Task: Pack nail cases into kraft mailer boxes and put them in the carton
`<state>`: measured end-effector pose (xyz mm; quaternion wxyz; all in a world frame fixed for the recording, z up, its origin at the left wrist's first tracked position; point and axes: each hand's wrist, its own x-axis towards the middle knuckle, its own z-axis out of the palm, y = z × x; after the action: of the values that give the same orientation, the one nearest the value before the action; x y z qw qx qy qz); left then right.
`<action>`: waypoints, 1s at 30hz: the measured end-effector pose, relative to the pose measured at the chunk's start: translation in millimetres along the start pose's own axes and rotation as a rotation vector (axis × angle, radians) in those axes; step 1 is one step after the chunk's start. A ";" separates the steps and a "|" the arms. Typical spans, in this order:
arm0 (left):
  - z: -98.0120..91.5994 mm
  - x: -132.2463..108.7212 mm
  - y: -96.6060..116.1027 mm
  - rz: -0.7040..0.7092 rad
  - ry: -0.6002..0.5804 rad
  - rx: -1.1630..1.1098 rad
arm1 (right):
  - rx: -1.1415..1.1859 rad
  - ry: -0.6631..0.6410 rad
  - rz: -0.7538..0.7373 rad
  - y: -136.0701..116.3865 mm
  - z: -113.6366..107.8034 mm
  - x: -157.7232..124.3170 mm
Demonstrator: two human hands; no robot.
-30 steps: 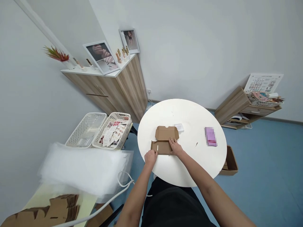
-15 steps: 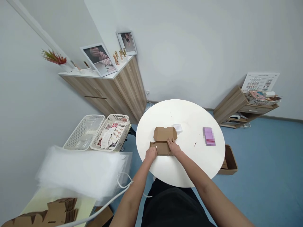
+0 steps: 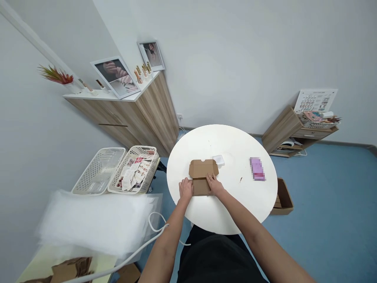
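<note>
One kraft cardboard mailer box [image 3: 202, 177] lies partly folded on our round white desk [image 3: 188, 151], its notched lid panel [image 3: 203, 169] facing away from us. Our left hand [image 3: 186, 188] presses flat at the box's left edge, while our right hand [image 3: 214, 184] lies spread across its right side; neither pinches. A small white packet [image 3: 218, 160] sits just beside the box, with a pixelated pink packet [image 3: 257, 169] well apart. Off the desk, a lattice plastic basket [image 3: 144, 151] holds printed cards [image 3: 132, 173], next to a second basket [image 3: 107, 149]. A cardboard carton [image 3: 282, 198] stands on the blue floor [image 3: 324, 204].
</note>
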<state>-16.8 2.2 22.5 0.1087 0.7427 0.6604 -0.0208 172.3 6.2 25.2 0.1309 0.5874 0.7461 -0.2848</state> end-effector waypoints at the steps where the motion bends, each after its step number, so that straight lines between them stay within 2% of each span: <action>1: 1.8 -0.4 2.5 0.000 0.006 -0.012 | 0.000 0.002 0.001 -0.1 0.1 -0.1; 4: 5.3 -3.6 4.4 -0.020 0.053 -0.070 | 0.003 0.007 0.003 0.4 1.5 0.6; 6: 8.0 -8.1 -0.2 -0.053 0.140 -0.146 | 0.010 0.009 0.004 1.4 3.1 2.1; 9: 15.1 -16.1 -12.8 -0.184 0.258 -0.310 | 0.020 0.001 0.006 3.2 5.7 4.8; 12: 22.7 -20.9 -26.0 -0.362 0.145 -0.485 | 0.012 -0.002 0.004 4.2 7.4 6.3; 15: 23.9 -19.9 -33.2 -0.421 0.012 -0.561 | 0.015 -0.006 0.001 3.8 7.0 5.7; 18: 17.7 -15.9 -29.8 -0.399 -0.034 -0.584 | 0.018 -0.012 0.005 2.7 5.4 4.2; 25: 2.6 -16.4 0.1 -0.288 -0.078 -0.577 | 0.025 0.004 0.001 2.5 5.1 4.0; 30: 1.6 -16.6 5.3 -0.283 -0.110 -0.522 | 0.002 -0.003 0.011 2.1 4.6 4.0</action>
<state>-13.4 -14.9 24.5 0.3274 0.5880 0.7336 0.0943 172.6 7.1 18.8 0.1331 0.5912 0.7423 -0.2859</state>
